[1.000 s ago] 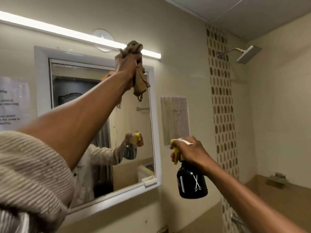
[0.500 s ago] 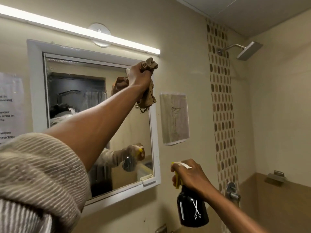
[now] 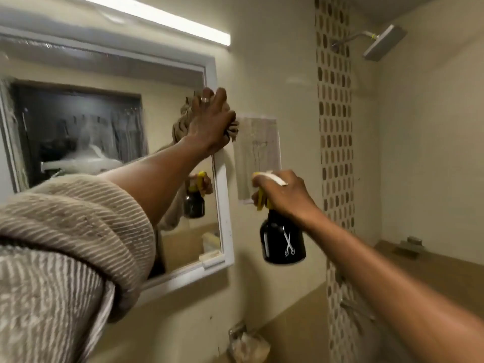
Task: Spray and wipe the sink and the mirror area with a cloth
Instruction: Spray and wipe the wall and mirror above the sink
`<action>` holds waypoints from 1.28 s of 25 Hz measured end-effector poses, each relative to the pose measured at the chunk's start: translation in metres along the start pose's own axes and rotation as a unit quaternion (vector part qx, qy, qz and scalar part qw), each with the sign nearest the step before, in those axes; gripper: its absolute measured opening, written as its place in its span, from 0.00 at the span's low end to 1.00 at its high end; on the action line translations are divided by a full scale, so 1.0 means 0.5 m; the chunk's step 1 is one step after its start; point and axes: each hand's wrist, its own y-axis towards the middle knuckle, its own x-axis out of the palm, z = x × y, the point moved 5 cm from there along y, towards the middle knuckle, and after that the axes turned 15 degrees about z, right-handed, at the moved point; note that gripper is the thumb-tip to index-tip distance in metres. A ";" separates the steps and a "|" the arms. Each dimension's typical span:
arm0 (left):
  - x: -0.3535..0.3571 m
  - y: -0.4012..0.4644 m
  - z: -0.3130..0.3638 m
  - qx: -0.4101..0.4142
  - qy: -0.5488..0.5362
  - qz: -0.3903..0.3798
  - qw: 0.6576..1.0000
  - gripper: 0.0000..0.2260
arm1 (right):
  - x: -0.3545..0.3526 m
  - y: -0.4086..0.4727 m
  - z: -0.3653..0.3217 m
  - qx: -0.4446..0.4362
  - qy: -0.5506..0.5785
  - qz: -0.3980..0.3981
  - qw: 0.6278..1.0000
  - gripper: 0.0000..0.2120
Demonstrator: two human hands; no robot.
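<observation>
**Up high: cloth at the mirror's right edge, spray bottle held beside it**

Broadly, the white-framed mirror fills the left of the wall, its glass streaked and misted. Across it reaches the left arm in a rolled ribbed sleeve. The left hand, fingers spread flat, presses a bunched brown cloth against the mirror's right frame edge. Just right of the frame, the right hand is wrapped around the neck of a black spray bottle, fingers curled at its yellow trigger, clear of the wall.
</observation>
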 end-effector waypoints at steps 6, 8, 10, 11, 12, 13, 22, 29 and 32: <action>0.045 -0.171 0.096 0.023 0.017 -0.089 0.996 0.18 | 0.009 -0.029 0.037 0.031 0.012 0.007 0.999 0.17; 0.072 -0.248 0.144 0.054 0.043 -0.124 0.990 0.20 | 0.005 -0.045 0.052 0.037 0.019 0.024 0.999 0.17; 0.099 -0.329 0.197 0.086 0.046 -0.161 0.982 0.20 | -0.004 -0.059 0.070 0.052 0.025 0.035 0.998 0.17; 0.113 -0.368 0.224 0.096 0.040 -0.181 0.978 0.19 | -0.010 -0.062 0.079 0.056 0.025 0.037 0.997 0.17; 0.124 -0.406 0.248 0.104 0.038 -0.203 0.973 0.19 | -0.016 -0.065 0.088 0.059 0.021 0.039 0.997 0.16; 0.135 -0.440 0.269 0.114 0.044 -0.227 0.966 0.19 | -0.025 -0.068 0.096 0.062 0.016 0.043 0.997 0.16; 0.158 -0.559 0.337 0.349 0.155 -0.288 0.878 0.19 | -0.087 -0.071 0.156 0.072 0.009 0.037 0.997 0.16; 0.083 -0.663 0.238 0.476 0.125 -0.259 0.831 0.11 | -0.064 -0.110 0.145 0.057 0.027 -0.003 0.998 0.17; 0.037 -0.695 0.157 0.416 0.068 -0.285 0.861 0.12 | -0.018 -0.148 0.136 0.049 0.033 -0.029 0.998 0.17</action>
